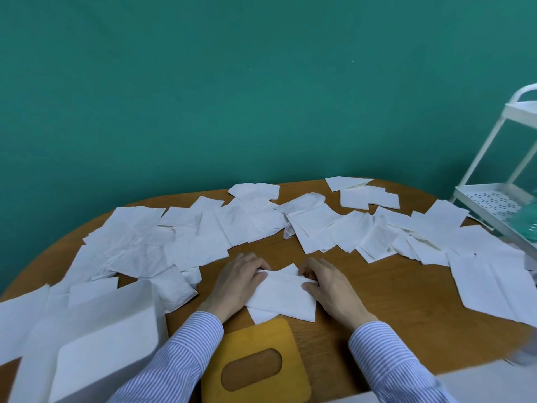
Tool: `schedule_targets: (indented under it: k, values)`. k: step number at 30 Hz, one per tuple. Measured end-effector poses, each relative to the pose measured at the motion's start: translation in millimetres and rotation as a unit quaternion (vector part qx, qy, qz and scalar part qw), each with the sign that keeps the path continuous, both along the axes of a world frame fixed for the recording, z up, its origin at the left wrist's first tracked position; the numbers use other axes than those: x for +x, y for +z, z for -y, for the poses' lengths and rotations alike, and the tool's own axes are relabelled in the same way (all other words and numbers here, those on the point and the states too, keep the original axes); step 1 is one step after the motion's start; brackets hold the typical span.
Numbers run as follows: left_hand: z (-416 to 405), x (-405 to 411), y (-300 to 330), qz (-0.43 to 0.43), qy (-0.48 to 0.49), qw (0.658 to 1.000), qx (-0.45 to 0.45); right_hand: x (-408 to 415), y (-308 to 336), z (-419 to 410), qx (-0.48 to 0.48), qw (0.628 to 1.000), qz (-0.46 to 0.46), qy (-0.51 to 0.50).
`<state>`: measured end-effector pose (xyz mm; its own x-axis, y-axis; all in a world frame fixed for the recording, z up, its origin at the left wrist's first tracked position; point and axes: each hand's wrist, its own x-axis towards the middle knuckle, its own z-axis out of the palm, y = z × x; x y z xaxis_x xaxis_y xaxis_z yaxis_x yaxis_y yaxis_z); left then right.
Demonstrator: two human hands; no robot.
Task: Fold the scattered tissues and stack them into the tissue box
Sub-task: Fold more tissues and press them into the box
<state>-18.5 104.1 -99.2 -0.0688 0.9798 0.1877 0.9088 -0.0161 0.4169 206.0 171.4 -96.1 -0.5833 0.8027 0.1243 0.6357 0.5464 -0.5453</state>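
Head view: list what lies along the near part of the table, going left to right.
White tissue box → yellow-brown lid with an oval slot → left hand → tissue being folded → right hand → flat tissue at the right edge.

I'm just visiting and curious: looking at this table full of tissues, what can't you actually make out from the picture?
All from the head view:
- Tissue box: cut off by the bottom edge; how many tissues lie inside cannot be told.
- Tissue being folded: left hand and right hand cover its side edges.
- Yellow lid: partly hidden by the left sleeve.
- White cart: cut off by the right edge, blurred; the teal item on it is unidentifiable.
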Motion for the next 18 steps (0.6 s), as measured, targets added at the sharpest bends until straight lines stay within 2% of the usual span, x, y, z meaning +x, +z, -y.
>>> schedule_targets:
  k: [6,13,18]
  values:
    - [10,4,22,0.094,0.020,0.995,0.024,2,24,-4,-0.024,0.997,-0.077,-0.019]
    - [23,3,46,0.122,0.045,0.990,0.063,-4,52,-6,-0.036,0.994,-0.102,-0.019]
    - [33,6,37,0.193,0.059,0.979,0.021,-8,48,-10,-0.058,0.997,-0.054,0.010]
